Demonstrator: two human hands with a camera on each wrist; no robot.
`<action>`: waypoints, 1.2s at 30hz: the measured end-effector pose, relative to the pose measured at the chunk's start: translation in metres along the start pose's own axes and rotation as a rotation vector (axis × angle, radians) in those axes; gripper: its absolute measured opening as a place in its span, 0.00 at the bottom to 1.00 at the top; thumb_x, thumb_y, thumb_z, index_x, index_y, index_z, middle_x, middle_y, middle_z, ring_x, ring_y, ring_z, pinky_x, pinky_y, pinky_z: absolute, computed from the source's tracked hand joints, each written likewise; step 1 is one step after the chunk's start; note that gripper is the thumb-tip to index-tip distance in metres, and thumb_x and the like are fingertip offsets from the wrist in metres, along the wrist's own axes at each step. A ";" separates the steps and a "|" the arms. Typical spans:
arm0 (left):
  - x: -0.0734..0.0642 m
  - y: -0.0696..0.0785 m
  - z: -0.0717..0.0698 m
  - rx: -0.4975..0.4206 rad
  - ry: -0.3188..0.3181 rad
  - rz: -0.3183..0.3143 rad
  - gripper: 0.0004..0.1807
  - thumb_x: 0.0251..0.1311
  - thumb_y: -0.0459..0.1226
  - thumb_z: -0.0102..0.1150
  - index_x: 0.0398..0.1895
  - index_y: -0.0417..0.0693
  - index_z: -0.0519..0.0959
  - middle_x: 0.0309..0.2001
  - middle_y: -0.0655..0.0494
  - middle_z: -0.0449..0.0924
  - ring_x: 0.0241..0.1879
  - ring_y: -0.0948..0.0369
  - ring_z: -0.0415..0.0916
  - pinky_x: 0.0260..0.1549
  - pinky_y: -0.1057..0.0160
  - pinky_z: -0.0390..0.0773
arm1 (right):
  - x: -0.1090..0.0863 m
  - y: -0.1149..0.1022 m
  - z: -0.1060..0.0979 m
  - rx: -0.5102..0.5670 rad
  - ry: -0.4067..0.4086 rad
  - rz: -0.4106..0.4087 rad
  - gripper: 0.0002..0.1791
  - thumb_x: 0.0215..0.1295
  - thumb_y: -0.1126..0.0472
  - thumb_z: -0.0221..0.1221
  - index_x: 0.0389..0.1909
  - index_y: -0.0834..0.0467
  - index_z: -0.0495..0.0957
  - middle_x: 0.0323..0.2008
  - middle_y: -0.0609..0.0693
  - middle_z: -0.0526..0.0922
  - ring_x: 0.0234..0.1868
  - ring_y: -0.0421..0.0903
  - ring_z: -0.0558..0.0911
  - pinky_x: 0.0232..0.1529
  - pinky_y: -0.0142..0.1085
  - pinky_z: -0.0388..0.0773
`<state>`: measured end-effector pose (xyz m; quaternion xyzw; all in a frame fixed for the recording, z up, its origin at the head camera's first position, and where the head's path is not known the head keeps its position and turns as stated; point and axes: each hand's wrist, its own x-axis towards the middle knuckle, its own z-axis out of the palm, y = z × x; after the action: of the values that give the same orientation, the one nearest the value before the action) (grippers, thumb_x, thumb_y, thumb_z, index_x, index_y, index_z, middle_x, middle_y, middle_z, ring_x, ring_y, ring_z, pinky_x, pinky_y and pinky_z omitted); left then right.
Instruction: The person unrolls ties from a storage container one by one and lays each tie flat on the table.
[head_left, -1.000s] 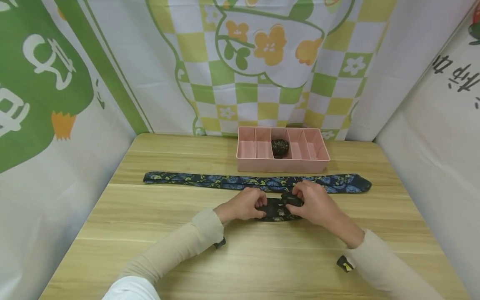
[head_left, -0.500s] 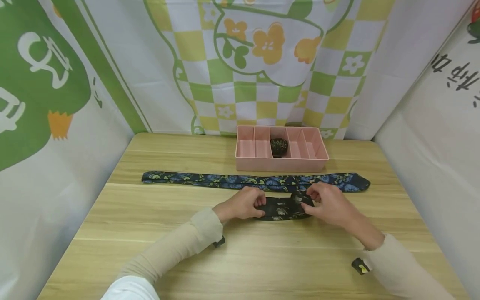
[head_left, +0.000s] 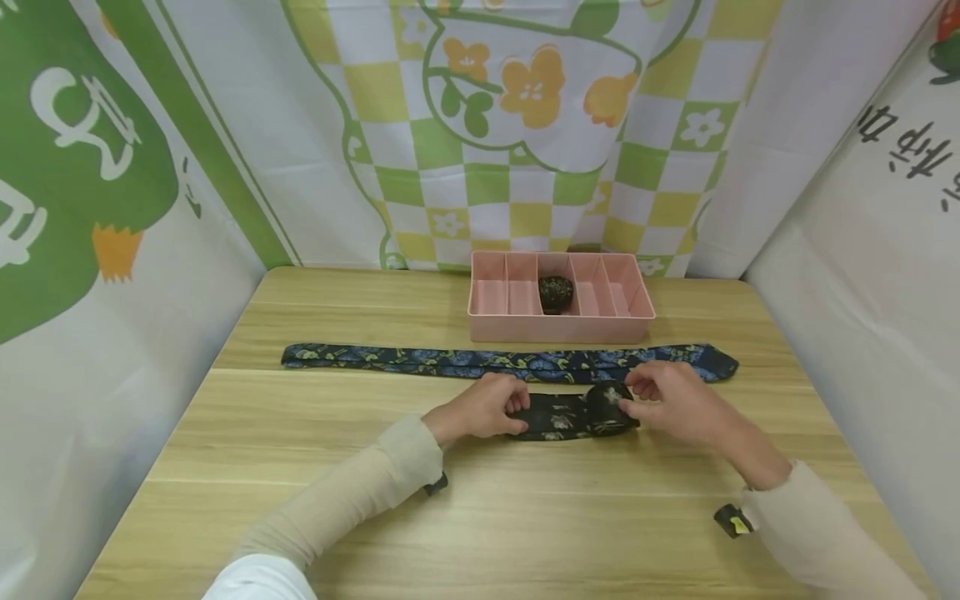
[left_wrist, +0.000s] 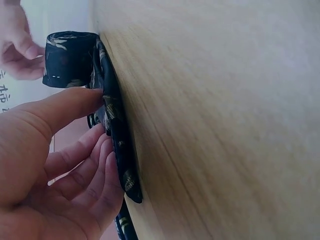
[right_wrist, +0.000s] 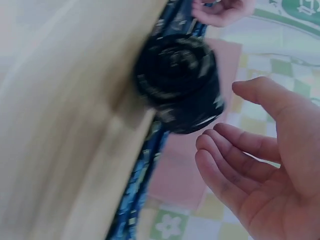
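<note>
While the left hand point(head_left: 486, 407) holds the flat left end of the black tie point(head_left: 558, 419) against the table point(head_left: 525, 517), its thumb and bent fingers close together on the strip, the right hand point(head_left: 678, 402) is at the tie's other end, beside the roll point(head_left: 609, 408) into which that end is wound; the right thumb and fingers are spread apart and softly bent, gripping nothing; a gap shows between thumb and roll in the right wrist view, though whether a fingertip touches the roll I cannot tell; the black tie lies near the middle of the table, its coiled edge facing up.

Just behind it stretches the blue tie point(head_left: 442, 361), laid lengthwise from left to right, its broad pointed end at the right, partly hidden by the right fingers in the head view; behind that stands the pink box point(head_left: 561, 328), divided into five compartments, with a dark bundle point(head_left: 556, 293) in the middle one; a checked, flowered cloth point(head_left: 487, 200) hangs at the back; both forearms wear beige sleeves point(head_left: 360, 483).
</note>
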<state>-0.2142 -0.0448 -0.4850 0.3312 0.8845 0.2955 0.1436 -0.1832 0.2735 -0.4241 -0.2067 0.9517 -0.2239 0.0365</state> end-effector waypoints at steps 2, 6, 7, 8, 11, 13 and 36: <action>-0.001 0.000 0.000 -0.002 0.002 0.002 0.12 0.62 0.38 0.75 0.45 0.44 0.84 0.40 0.53 0.86 0.41 0.62 0.81 0.45 0.64 0.83 | 0.002 -0.006 -0.003 -0.003 0.006 -0.022 0.17 0.65 0.54 0.72 0.46 0.63 0.86 0.38 0.50 0.88 0.39 0.44 0.86 0.43 0.42 0.87; -0.003 -0.001 -0.002 0.000 0.002 0.007 0.12 0.62 0.37 0.75 0.45 0.44 0.84 0.40 0.53 0.85 0.40 0.61 0.81 0.45 0.64 0.83 | 0.008 -0.018 -0.004 -0.010 -0.014 -0.073 0.15 0.63 0.57 0.74 0.45 0.63 0.86 0.36 0.50 0.88 0.38 0.43 0.85 0.41 0.41 0.87; -0.004 -0.002 -0.002 -0.001 0.000 0.005 0.12 0.62 0.37 0.75 0.45 0.44 0.84 0.40 0.53 0.85 0.40 0.61 0.81 0.44 0.64 0.83 | 0.010 -0.021 -0.003 -0.012 -0.025 -0.084 0.15 0.63 0.58 0.74 0.45 0.63 0.86 0.36 0.50 0.88 0.38 0.43 0.85 0.41 0.41 0.87; -0.005 -0.003 -0.003 -0.003 -0.001 0.004 0.12 0.62 0.37 0.75 0.44 0.44 0.84 0.40 0.53 0.85 0.40 0.61 0.81 0.44 0.64 0.83 | 0.011 -0.023 -0.002 -0.017 -0.033 -0.088 0.16 0.63 0.58 0.74 0.46 0.63 0.86 0.37 0.50 0.88 0.38 0.43 0.85 0.41 0.41 0.87; -0.010 -0.007 -0.004 -0.007 -0.003 -0.001 0.12 0.62 0.38 0.76 0.44 0.45 0.84 0.39 0.54 0.85 0.40 0.62 0.81 0.45 0.64 0.83 | 0.014 -0.027 0.005 -0.033 -0.051 -0.089 0.17 0.61 0.58 0.76 0.46 0.63 0.86 0.38 0.51 0.87 0.39 0.43 0.85 0.42 0.40 0.86; -0.014 -0.010 -0.005 -0.009 -0.008 -0.017 0.12 0.62 0.38 0.75 0.44 0.46 0.84 0.39 0.55 0.85 0.40 0.63 0.80 0.45 0.64 0.83 | 0.016 -0.030 0.010 -0.037 -0.055 -0.086 0.18 0.61 0.58 0.76 0.47 0.63 0.86 0.38 0.51 0.87 0.39 0.44 0.84 0.42 0.41 0.86; -0.038 -0.021 -0.020 -0.036 -0.021 -0.046 0.11 0.61 0.37 0.76 0.43 0.45 0.84 0.38 0.55 0.84 0.37 0.65 0.78 0.43 0.65 0.82 | 0.008 -0.023 0.027 -0.106 0.055 -0.060 0.19 0.58 0.52 0.77 0.44 0.60 0.86 0.37 0.49 0.83 0.38 0.44 0.82 0.41 0.41 0.85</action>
<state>-0.2055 -0.0916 -0.4802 0.3112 0.8849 0.3045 0.1654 -0.1771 0.2405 -0.4374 -0.2307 0.9562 -0.1798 -0.0071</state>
